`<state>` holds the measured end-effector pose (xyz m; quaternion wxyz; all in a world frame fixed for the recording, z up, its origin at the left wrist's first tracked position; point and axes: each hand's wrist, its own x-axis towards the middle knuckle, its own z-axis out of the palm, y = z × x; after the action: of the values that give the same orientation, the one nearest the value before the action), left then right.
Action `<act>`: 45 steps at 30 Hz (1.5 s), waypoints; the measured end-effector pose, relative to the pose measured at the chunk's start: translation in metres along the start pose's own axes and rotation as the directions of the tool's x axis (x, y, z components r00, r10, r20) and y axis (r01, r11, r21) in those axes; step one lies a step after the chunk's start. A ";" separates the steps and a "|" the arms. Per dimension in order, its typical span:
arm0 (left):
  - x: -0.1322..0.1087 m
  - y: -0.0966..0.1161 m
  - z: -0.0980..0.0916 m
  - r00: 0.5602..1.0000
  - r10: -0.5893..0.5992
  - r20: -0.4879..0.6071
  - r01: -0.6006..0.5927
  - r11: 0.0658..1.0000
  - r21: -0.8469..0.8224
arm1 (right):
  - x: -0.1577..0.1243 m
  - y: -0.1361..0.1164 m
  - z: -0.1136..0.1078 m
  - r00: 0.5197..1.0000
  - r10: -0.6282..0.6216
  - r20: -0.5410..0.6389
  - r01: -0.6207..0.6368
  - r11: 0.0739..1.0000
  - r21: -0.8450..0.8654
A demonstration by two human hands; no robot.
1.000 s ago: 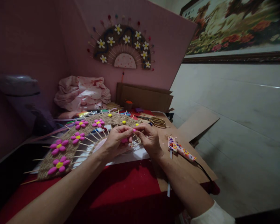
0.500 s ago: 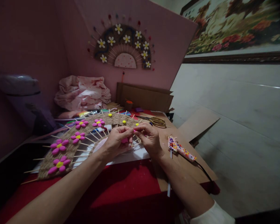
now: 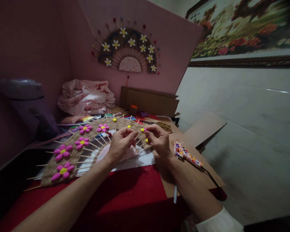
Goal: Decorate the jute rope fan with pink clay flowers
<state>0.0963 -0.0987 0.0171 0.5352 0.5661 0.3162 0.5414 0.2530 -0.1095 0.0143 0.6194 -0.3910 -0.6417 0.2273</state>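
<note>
A fan-shaped craft piece (image 3: 87, 137), wound in twine over thin sticks, lies on the table. Pink clay flowers with yellow centres, such as the lower-left flower (image 3: 63, 171), decorate its left side. A bare yellow dot (image 3: 114, 120) sits at the top, with several more to the right. My right hand (image 3: 159, 140) pinches a small bit of pink clay (image 3: 145, 129), close beside a yellow dot on the right side. My left hand (image 3: 122, 143) is over the fan's middle, fingers drawn together; whatever they hold is hidden.
A glue gun (image 3: 187, 154) in patterned wrapping lies on cardboard (image 3: 166, 183) at the right, its cord trailing off. Scissors (image 3: 164, 125) rest behind my right hand. A bundled pink cloth (image 3: 87, 96) sits at the back left. A finished fan (image 3: 128, 48) hangs on the wall.
My hands were together at the fingertips over the fan with pink clay between them. They have parted, and the right one has shifted slightly right and up with the pink bit.
</note>
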 end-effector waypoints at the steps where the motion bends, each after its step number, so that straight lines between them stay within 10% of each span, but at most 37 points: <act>1: 0.000 0.000 -0.001 0.998 0.056 -0.014 -0.055 0.997 0.056 | 0.004 -0.001 -0.004 0.999 0.053 -0.012 -0.052 0.998 0.042; 8: -0.001 -0.010 -0.006 0.927 0.366 0.081 -0.356 0.791 0.497 | 0.018 -0.004 -0.035 0.975 0.010 0.221 0.064 0.943 -0.326; 17: 0.004 -0.021 -0.013 0.854 0.484 0.192 -0.438 0.467 0.768 | 0.025 0.016 -0.059 0.905 -0.016 0.426 0.287 0.762 -0.580; 45: 0.002 -0.023 -0.014 0.868 0.414 0.275 -0.425 0.331 0.843 | 0.035 0.014 -0.051 0.724 0.081 0.685 0.513 0.602 -0.613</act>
<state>0.0883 -0.0875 -0.0058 0.0056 0.8231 0.3902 0.4126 0.3078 -0.0837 0.0320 0.1502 -0.4236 -0.8927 -0.0314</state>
